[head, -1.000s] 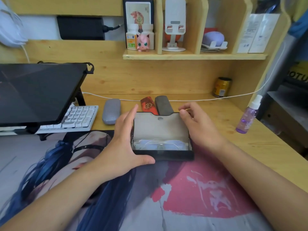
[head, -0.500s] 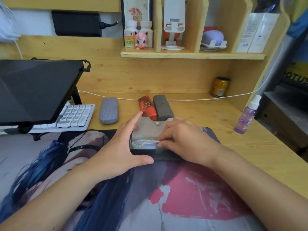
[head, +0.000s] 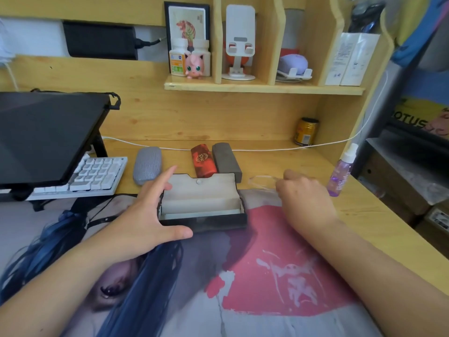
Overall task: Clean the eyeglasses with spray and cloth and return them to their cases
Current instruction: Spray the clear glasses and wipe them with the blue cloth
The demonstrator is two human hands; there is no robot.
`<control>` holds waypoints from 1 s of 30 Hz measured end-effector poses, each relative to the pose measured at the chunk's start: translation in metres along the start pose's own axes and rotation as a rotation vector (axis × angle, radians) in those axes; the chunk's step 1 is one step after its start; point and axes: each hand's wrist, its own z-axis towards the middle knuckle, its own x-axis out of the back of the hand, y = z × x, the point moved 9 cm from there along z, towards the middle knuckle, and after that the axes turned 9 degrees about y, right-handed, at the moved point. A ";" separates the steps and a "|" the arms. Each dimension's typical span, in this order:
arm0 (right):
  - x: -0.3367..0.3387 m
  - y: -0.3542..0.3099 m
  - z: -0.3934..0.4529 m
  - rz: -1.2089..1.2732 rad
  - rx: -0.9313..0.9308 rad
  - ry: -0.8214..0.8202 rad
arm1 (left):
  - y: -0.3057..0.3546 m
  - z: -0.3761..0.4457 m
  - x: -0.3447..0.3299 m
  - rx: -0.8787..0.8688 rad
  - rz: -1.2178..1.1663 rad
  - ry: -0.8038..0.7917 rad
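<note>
A black glasses case [head: 206, 221] lies open on the desk mat, its pale lining showing and nothing inside. My left hand [head: 148, 215] holds its left end, thumb along the front edge and fingers at the back. My right hand [head: 303, 195] is to the right of the case and pinches a pair of clear-framed eyeglasses [head: 261, 183], blurred, just above the desk. A purple spray bottle [head: 341, 172] stands further right. Behind the open case lie a grey fabric case [head: 147, 165], a red case [head: 203, 160] and a dark grey case [head: 226, 159]. No cloth is visible.
A tilted black laptop [head: 46, 135] on a stand and a white keyboard [head: 94, 175] fill the left. A white cable [head: 267, 149] runs along the back of the desk near a gold can [head: 305, 131]. A shelf [head: 262, 88] above holds bottles and stands.
My right hand has lifted the eyeglasses out of the case and carried them to the right. The case now shows bare lining. My left hand has stayed on the case.
</note>
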 end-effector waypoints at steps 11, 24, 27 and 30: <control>0.031 -0.028 -0.021 -0.033 0.023 -0.092 | 0.003 -0.006 0.005 -0.039 0.029 -0.023; 0.043 -0.106 0.030 0.543 0.423 -0.123 | 0.031 -0.012 0.004 -0.179 0.180 -0.045; 0.045 -0.153 0.044 0.337 0.532 -0.187 | 0.027 -0.011 0.005 -0.146 0.144 -0.056; 0.040 -0.187 0.039 0.184 0.635 -0.220 | 0.022 -0.010 0.006 -0.142 0.103 -0.071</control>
